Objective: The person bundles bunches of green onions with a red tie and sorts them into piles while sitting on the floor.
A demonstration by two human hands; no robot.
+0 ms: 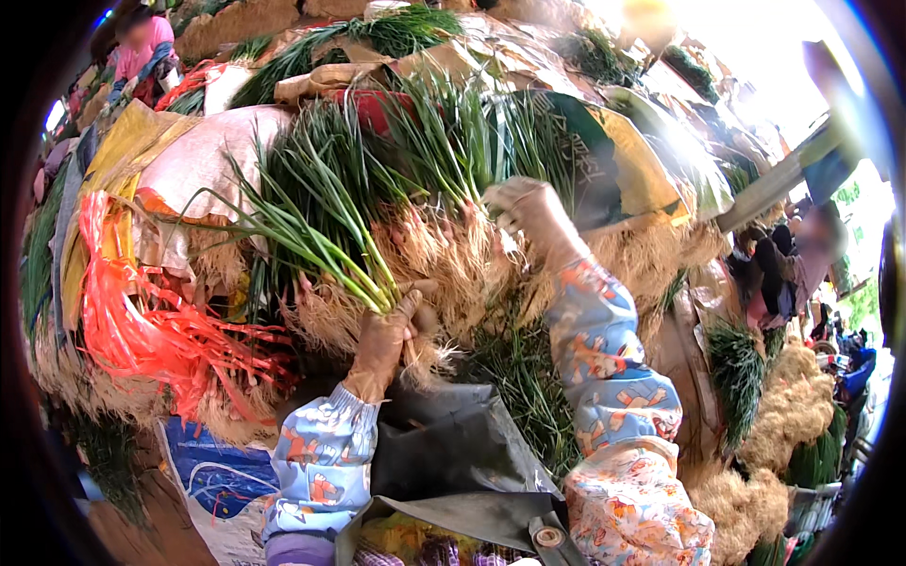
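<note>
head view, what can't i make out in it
All in the head view:
Held green onions: stems partly hidden by the left hand.
Right hand: blurred, so its grip is unclear.
Right sleeve: upper end cut off by the lower edge.
Person at upper left: too small and blurred to tell the actions.

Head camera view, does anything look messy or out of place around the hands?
Mildly: left of the left hand, the red plastic strips hang in a loose, splayed tangle, unlike the gathered green onions that hand holds. Nothing else clearly stands out.
</note>
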